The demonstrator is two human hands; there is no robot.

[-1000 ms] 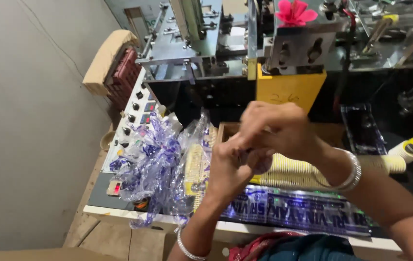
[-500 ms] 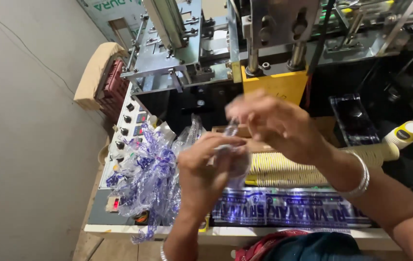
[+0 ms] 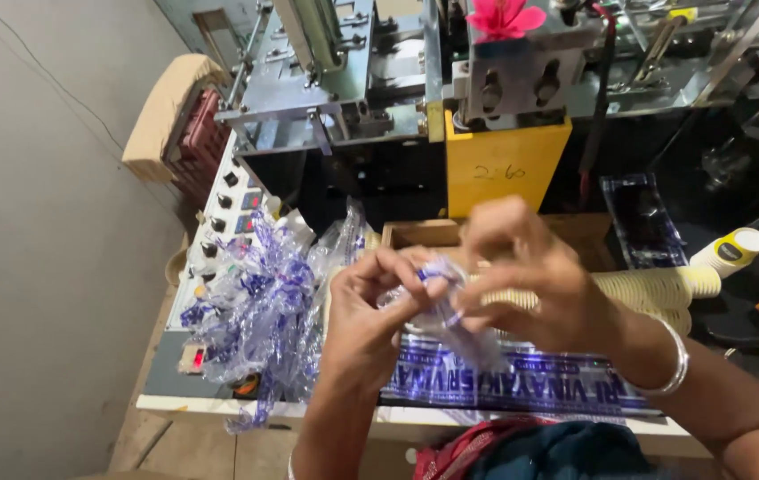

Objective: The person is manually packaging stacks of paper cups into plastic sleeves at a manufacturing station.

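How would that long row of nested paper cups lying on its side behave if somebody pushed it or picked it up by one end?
The row of nested paper cups lies on its side, so a sideways push would probably roll it. Lifted by one end, the long stack would likely sag or slip apart, since the cups seem only slotted together. Being thin paper, it is probably light and easily crushed.

Left hand (image 3: 370, 316) and right hand (image 3: 530, 276) raised together, fingers pinched

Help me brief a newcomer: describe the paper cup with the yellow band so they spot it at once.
Start at the yellow machine panel and look right along the long stack of cream cups. The banded cup caps its far right end, the only one showing a white open mouth.
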